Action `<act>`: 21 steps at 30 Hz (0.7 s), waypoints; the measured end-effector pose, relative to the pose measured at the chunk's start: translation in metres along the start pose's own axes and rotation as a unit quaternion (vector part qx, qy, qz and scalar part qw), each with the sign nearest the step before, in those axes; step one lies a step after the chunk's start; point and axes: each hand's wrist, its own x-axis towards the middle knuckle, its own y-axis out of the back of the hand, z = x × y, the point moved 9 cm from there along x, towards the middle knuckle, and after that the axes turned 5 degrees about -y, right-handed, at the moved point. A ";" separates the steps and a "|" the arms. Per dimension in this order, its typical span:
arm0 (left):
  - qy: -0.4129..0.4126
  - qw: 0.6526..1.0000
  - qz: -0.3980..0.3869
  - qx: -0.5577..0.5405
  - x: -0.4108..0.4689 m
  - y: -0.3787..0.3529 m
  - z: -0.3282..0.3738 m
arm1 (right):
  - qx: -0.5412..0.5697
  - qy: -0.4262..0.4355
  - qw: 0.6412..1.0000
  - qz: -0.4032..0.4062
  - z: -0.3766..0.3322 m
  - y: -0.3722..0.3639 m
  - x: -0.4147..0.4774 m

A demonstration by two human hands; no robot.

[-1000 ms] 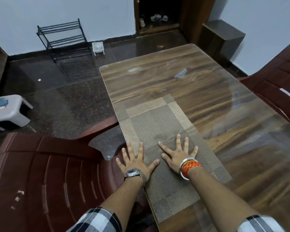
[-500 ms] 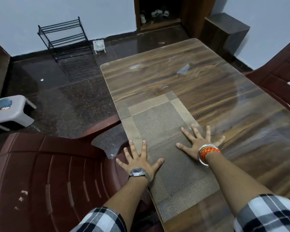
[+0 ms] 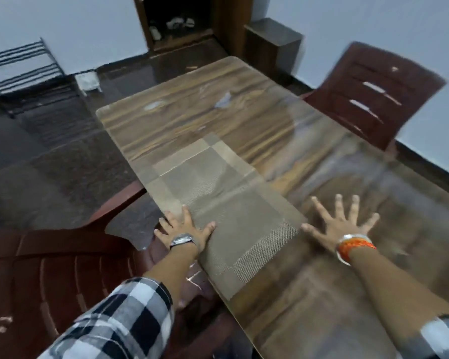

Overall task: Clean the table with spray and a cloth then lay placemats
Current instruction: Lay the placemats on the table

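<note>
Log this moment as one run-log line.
stage: laying placemat | placemat: flat along left edge of table | left hand: open, resting on placemat edge | right hand: spread open over bare table beside placemat

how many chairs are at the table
2. One red chair stands at the near left edge of the table, and a second red chair stands at its far right side. Others may be out of frame.
</note>
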 end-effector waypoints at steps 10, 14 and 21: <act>-0.132 0.988 0.070 0.041 -0.071 -0.001 0.109 | 0.071 -0.302 0.949 -0.061 0.350 -0.066 -0.167; -0.237 0.966 0.075 0.064 -0.140 -0.038 0.210 | 0.097 -0.317 0.941 -0.064 0.412 -0.101 -0.210; -0.446 0.884 0.112 0.089 -0.332 -0.151 0.372 | 0.176 -0.200 0.964 0.017 0.467 -0.161 -0.228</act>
